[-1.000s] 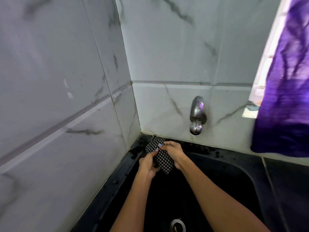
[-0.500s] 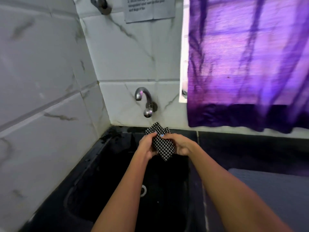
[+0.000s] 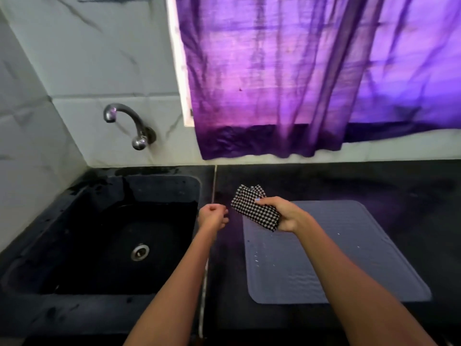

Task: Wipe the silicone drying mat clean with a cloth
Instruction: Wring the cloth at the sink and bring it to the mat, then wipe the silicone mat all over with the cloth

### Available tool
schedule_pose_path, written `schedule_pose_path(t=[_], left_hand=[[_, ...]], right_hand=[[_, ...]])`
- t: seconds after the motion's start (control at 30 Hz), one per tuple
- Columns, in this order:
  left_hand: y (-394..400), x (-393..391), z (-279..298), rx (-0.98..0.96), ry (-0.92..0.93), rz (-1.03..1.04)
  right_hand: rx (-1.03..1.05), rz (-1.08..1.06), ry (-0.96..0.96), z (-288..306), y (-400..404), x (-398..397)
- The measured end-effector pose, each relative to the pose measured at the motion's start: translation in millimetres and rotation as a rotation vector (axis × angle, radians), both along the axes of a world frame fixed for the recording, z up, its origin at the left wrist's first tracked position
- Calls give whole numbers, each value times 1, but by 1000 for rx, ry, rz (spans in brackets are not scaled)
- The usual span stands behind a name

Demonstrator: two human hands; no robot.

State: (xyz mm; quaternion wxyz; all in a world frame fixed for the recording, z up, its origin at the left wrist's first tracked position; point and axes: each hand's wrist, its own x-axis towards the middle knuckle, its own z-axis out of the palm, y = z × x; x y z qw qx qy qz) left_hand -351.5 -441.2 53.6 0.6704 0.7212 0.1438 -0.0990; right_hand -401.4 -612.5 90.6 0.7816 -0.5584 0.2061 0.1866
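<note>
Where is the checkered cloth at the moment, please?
In the head view, the checkered cloth is gripped in the right hand, above the far left corner of the grey mat, right of the sink.

I am standing in a home kitchen. A black sink [image 3: 104, 236] with a round metal drain [image 3: 140, 252] is sunk into the dark stone worktop [image 3: 324, 181] at my nine o'clock, and a curved chrome tap [image 3: 129, 126] juts from the wall at eleven o'clock. The walls are large white marble-look tiles [image 3: 99, 58]. A purple curtain [image 3: 299, 71] hangs over a lit window from twelve to two o'clock. On the worktop at three o'clock lies a grey silicone drying mat [image 3: 349, 258] flecked with water drops.
</note>
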Motion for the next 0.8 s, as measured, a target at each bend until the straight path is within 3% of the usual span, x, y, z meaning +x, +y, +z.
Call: schedule_pose_path(t=[0.07, 0.17, 0.23, 0.3, 0.37, 0.53, 0.7, 0.8], left_hand=[[-6, -16, -26, 346, -157, -101], [-8, -44, -65, 708, -371, -383], [-9, -57, -84, 913, -435, -528], [-8, -63, -93, 1051, -463, -576], [-7, -66, -96, 1117, -500, -579], [-9, -65, -97, 1171, -507, -577], [-8, -64, -100, 1166, -512, -571], [-9, -64, -99, 1161, -501, -567]], right_hand=[[-19, -56, -3, -2, -19, -18], [-152, -162, -13, -3, -31, -30], [-419, -250, -64, -10, -31, -30], [-864, -272, -203, -22, -22, -30], [-1217, -204, -347, -36, -5, -37], [-1742, 225, -479, -90, 39, -56], [-1769, 369, -465, -114, 48, -61], [-1766, 337, -493, -109, 47, -63]])
